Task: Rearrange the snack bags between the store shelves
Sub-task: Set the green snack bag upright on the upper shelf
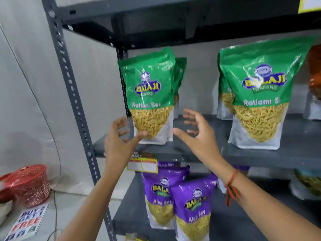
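Note:
A green Ratlami Sev bag [150, 94] stands upright at the left end of the middle shelf [260, 157], with another green bag [179, 75] right behind it. My left hand [119, 138] is open just left of its base, thumb near the bag's lower corner. My right hand [198, 131] is open just right of it, fingers spread, holding nothing. Two more green Ratlami Sev bags [260, 94] stand further right. Purple Aloo Sev bags [191, 204] stand on the shelf below.
A dark metal upright [73, 94] frames the rack's left side. A price tag [142, 165] hangs on the shelf edge. On the floor at left are a red basket [29, 185] and a "Buy 2 Get 1 Free" sign [27, 221]. An orange bag [315, 73] is at far right.

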